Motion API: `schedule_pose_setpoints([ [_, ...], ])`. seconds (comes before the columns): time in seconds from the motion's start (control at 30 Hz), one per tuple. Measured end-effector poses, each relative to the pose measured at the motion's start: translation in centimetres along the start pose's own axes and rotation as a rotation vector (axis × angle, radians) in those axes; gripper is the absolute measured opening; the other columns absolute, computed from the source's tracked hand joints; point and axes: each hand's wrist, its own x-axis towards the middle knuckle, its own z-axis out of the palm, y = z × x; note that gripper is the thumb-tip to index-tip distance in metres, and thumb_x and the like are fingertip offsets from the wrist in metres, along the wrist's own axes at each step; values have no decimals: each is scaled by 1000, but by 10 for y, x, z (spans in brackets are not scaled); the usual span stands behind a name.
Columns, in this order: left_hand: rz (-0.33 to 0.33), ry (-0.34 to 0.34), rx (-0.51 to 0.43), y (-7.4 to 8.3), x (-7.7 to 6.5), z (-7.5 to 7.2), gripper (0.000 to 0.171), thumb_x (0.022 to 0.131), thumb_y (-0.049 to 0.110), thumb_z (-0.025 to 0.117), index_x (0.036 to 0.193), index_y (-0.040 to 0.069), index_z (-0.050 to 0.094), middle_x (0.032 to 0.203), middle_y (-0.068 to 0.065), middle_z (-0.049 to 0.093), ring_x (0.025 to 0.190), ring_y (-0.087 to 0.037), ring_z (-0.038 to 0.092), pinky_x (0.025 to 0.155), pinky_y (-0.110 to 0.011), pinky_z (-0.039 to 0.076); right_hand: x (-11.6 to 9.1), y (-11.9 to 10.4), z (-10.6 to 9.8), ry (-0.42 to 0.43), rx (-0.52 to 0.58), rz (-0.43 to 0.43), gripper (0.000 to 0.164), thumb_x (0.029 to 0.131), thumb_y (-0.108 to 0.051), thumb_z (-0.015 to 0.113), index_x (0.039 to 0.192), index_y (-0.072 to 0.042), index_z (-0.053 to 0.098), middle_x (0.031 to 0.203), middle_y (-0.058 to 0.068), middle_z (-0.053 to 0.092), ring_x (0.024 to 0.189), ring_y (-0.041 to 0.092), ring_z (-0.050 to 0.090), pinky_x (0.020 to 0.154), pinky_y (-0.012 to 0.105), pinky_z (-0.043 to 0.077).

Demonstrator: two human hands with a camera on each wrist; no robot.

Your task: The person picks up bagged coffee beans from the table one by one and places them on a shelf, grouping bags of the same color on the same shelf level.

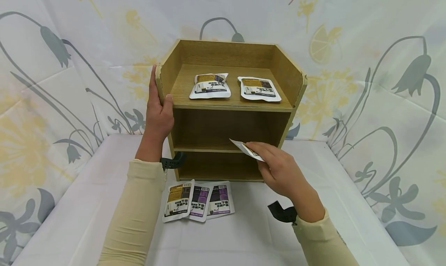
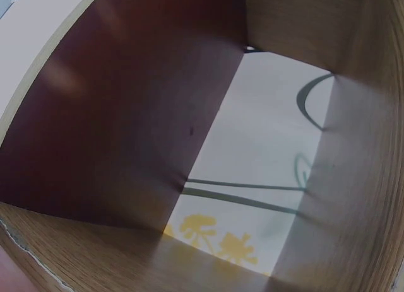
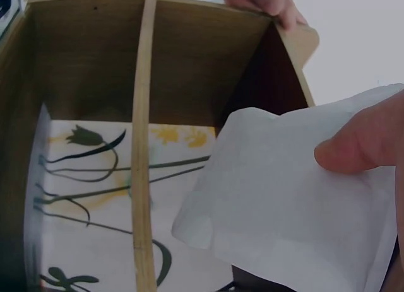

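Head view: left hand [image 1: 158, 117] grips the shelf unit [image 1: 232, 108], right hand [image 1: 283, 171] pinches a packet [image 1: 246, 149], seemingly mid-stocking, needing a level slide inward.

pale backdrop [image 1: 366, 18] | grey bell-shaped flowers [image 1: 414, 74], yellow blooms [image 1: 19, 144], printed citrus slice [image 1: 319, 44] | white tabletop [image 1: 240, 237] below

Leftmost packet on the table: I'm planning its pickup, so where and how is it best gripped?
Probably pinch the leftmost packet at its near edge, from the front: it's flat, that edge is uncovered, its right side overlaps a purple-labelled packet, and the left sleeve crowds its left.
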Motion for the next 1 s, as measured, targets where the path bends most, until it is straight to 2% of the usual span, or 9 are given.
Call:
schedule_pose_setpoints([
  [0.17,-1,-4,-11,-2,1,0,67,100,9,33,157,29,3,160,-1,17,139,-18,33,109,-41,30,-2,4,3,-7,-23,19,49,83,3,53,130,-8,59,124,8,64,106,27,64,82,43,54],
  [0.37,0,-4,-14,-4,2,0,68,100,9,33,157,30,3,161,0,16,136,-18,34,103,-38,30,-3,7,7,-54,-47,71,50,84,2,54,132,-10,58,126,8,63,109,27,63,83,44,54],
  [0.7,9,-1,-7,-2,1,1,67,100,9,33,157,28,4,160,-3,18,137,-20,34,107,-40,31,-5,12,19,-138,-69,129,57,78,3,54,132,-15,61,129,7,62,111,29,62,87,44,51],
  [1.0,14,-2,-8,-2,0,0,67,100,10,32,158,26,3,160,-4,18,137,-19,33,105,-40,30,-2,15,29,-193,-97,160,59,75,2,56,131,-17,63,129,6,62,110,28,63,86,45,51],
])
